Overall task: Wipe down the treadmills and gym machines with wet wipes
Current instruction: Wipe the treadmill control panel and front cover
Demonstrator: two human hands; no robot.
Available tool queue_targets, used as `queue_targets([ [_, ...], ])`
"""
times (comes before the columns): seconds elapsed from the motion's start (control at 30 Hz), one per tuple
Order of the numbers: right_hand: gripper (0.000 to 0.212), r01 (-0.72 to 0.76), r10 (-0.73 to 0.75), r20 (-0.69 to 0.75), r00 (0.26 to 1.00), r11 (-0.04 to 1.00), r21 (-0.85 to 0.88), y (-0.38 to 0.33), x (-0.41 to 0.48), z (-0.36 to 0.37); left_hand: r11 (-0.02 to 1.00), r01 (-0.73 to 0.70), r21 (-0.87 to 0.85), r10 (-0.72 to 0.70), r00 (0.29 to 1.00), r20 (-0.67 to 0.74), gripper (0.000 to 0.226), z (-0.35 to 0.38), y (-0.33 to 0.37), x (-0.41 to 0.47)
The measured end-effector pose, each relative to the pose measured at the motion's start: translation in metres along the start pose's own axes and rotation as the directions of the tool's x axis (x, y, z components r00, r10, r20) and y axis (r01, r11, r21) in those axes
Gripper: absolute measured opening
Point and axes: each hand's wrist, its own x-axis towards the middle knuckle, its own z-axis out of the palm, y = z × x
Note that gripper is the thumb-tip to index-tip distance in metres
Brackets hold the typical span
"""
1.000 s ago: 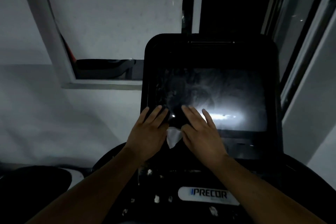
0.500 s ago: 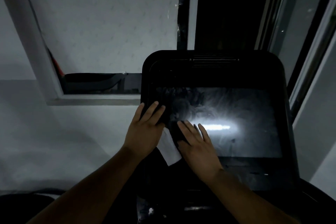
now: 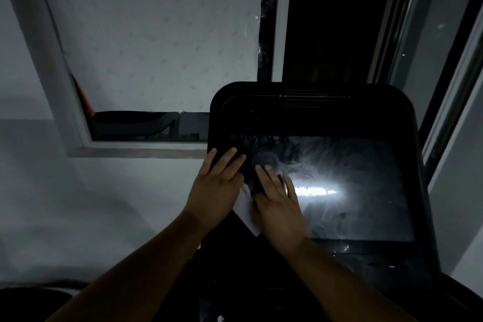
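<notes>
Pressing the wet wipe [image 3: 247, 213] onto the smudgy console screen [image 3: 352, 191], left hand [image 3: 217, 185] and right hand [image 3: 279, 206] both flat, fingers straight, probably for even scrubbing pressure.

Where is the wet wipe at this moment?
Head view: the white wet wipe lies at the lower-left part of the console screen, showing between the left hand and right hand, partly hidden under them.

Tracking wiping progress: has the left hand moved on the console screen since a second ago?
Yes. The left hand has slid up the left edge of the screen, from its lower-left part to near its top-left corner.
</notes>
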Motion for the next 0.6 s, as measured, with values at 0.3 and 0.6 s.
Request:
queue_targets([
  [0.3, 0.020, -0.005, 0.004, -0.044, 0.999, 0.999, -0.034, 0.034, 0.024, -0.014, 0.998, 0.024, -0.058, -0.016, 0.991, 0.134, 0.034, 0.006, -0.003, 0.008],
  [0.6, 0.016, 0.044, -0.045, 0.004, 0.999, 0.995, 0.088, 0.044, 0.030, -0.029, 0.998, 0.036, -0.051, -0.031, 0.995, 0.099, 0.023, 0.010, -0.007, 0.013],
])
